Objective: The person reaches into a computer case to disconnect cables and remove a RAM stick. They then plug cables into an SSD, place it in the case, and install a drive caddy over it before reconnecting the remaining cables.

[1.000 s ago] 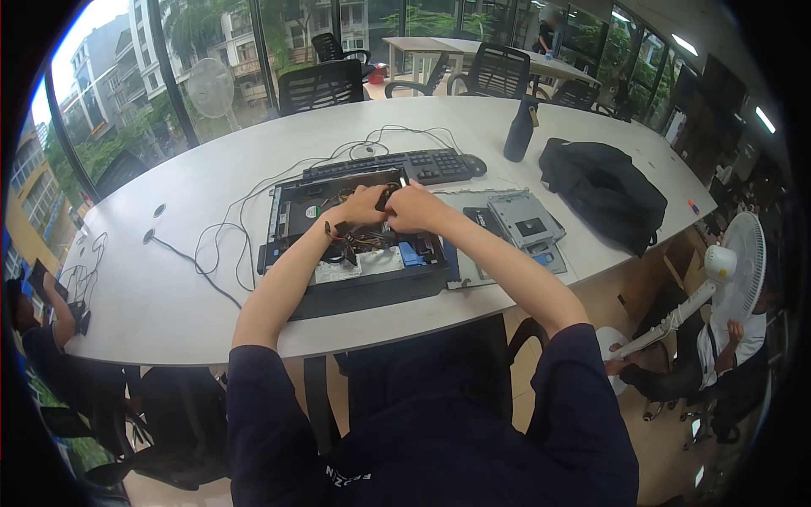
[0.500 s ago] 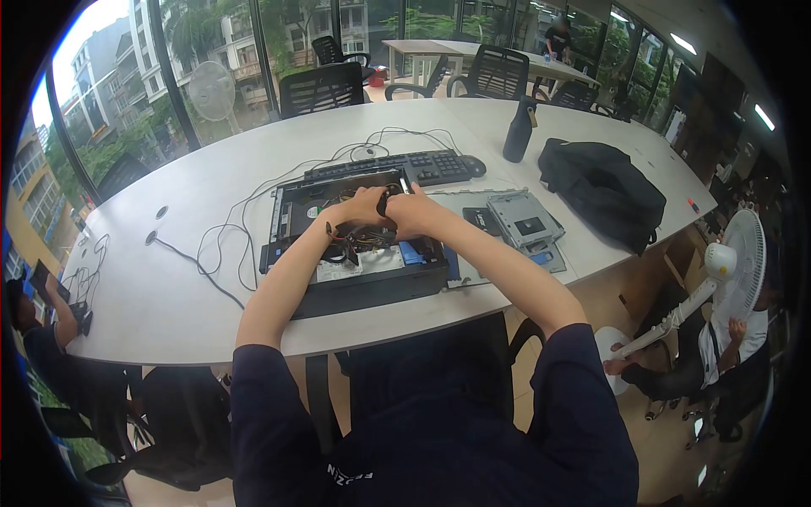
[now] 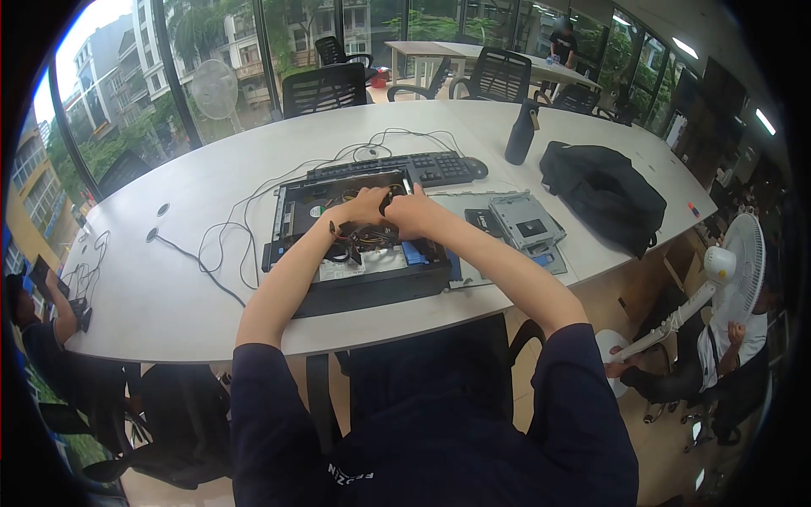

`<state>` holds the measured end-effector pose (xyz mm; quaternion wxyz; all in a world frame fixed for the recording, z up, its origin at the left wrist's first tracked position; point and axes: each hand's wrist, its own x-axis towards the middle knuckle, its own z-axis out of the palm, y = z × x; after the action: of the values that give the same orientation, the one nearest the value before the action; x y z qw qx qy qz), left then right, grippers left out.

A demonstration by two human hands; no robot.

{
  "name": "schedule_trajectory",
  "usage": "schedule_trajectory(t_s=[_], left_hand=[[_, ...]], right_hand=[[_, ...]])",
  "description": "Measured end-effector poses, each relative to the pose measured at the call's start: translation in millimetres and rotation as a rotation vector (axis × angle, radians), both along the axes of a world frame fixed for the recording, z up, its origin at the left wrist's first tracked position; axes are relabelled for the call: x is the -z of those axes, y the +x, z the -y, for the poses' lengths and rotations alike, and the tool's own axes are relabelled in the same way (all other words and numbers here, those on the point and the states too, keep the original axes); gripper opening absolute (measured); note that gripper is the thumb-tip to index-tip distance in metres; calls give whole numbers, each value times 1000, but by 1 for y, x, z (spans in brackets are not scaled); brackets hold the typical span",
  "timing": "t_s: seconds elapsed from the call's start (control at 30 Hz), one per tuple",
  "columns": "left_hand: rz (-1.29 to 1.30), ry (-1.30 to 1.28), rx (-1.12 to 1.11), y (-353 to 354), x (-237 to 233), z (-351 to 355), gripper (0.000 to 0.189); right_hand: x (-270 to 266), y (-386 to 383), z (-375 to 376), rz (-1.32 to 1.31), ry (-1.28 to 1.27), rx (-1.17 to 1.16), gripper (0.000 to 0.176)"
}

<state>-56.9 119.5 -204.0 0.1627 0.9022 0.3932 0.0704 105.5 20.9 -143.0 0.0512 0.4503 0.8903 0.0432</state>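
Note:
An opened desktop computer case (image 3: pixel 363 291) lies flat on the table before me, its inside full of cables (image 3: pixel 376 239). Over its far right part, my left hand (image 3: pixel 365 205) and my right hand (image 3: pixel 407 213) meet with bent fingers, closed round a small dark part. I cannot tell what that part is, as the fingers cover most of it. A blue plastic piece (image 3: pixel 414 253) shows inside the case below my right hand. Right of the case, a metal drive cage (image 3: pixel 528 221) and a black drive (image 3: pixel 483 221) lie on a flat metal side panel (image 3: pixel 473 269).
Behind the case are a black keyboard (image 3: pixel 439 169) and mouse (image 3: pixel 476 168), with loose cables to the left. A dark bottle (image 3: pixel 521 135) and black bag (image 3: pixel 604 190) stand farther right. People sit at both sides; a white fan (image 3: pixel 718 264) is at the right.
Both hands stay at the same spot in the case with almost no movement. The whole view has shifted very slightly.

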Motion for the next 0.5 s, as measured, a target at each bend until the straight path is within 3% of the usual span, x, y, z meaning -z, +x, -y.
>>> schedule_trajectory(t_s=[0.23, 0.33, 0.4, 0.47, 0.5], left_hand=[[52, 43, 88, -3, 5, -3, 92], [63, 97, 151, -1, 13, -12, 85], [80, 105, 139, -1, 9, -8, 82], [43, 32, 78, 0, -1, 3, 80], [129, 113, 55, -2, 36, -30, 85]], right_hand=[[1, -3, -7, 56, 17, -30, 19], [-5, 4, -18, 55, 67, -202, 19], [-11, 4, -25, -115, -118, -28, 23], [1, 4, -34, -142, -85, -18, 29], [17, 4, -41, -169, 43, 9, 30]])
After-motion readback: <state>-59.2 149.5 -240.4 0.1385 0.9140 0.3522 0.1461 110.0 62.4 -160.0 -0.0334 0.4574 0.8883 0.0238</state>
